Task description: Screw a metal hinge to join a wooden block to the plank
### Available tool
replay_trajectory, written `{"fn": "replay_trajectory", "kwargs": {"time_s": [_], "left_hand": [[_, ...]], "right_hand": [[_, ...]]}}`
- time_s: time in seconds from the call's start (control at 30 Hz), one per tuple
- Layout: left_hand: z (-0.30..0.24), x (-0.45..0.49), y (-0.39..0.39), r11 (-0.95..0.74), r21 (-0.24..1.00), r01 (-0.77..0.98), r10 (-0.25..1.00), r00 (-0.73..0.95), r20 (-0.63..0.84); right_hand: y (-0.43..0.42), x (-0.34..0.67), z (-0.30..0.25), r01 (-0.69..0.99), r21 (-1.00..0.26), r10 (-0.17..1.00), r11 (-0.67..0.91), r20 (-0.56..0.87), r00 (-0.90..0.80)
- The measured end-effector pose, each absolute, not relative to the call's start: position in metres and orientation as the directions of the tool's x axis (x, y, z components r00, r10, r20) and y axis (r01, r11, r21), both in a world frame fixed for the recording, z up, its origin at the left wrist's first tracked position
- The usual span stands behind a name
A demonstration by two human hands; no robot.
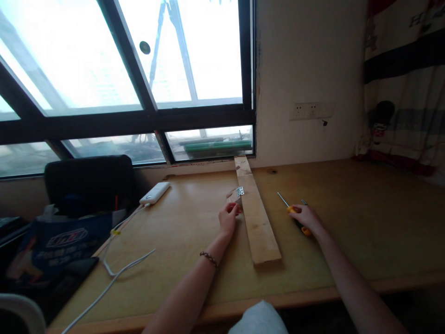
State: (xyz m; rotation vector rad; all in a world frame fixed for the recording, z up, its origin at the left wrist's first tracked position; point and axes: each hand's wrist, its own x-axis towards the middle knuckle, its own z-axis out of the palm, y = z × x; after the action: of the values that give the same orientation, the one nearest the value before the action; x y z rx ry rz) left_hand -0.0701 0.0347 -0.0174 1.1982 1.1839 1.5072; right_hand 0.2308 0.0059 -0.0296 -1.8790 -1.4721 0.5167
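Observation:
A long wooden board (pixel 259 222) lies lengthwise on the table, its far end near the window. At its left edge a small wooden block (pixel 232 195) sits against it, and a silver metal hinge (pixel 240 190) spans the joint between them. My left hand (pixel 229 219) is closed in a pinch just on the near side of the block, beside the board; what its fingertips hold is hidden. To the right of the board, my right hand (pixel 308 218) grips a screwdriver (pixel 291 209) with a yellow and black handle, its shaft pointing away to the left. A small dark piece (pixel 304 202) shows behind that hand.
A white power bank (pixel 155 193) with a white cable (pixel 121 273) lies on the left of the table (pixel 187 260). Left of the table are a black chair (pixel 90 185) and a blue bag (pixel 66 246). Window, wall sockets (pixel 306 111) and a curtain (pixel 403 93) border the back.

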Motion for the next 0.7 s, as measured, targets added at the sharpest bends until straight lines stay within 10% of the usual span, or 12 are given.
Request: {"fn": "replay_trajectory", "kwargs": {"time_s": [0.33,0.7], "left_hand": [[-0.022,-0.065,0.037,-0.098,0.954,-0.284,0.993,-0.086,0.077],[-0.016,-0.061,0.038,0.048,0.747,-0.663,0.997,-0.009,-0.072]], "right_hand": [[0.016,0.261,-0.028,0.837,-0.498,0.820,-0.227,0.365,0.440],[0.019,0.262,-0.034,0.877,-0.352,0.832,-0.326,0.334,0.443]]}}
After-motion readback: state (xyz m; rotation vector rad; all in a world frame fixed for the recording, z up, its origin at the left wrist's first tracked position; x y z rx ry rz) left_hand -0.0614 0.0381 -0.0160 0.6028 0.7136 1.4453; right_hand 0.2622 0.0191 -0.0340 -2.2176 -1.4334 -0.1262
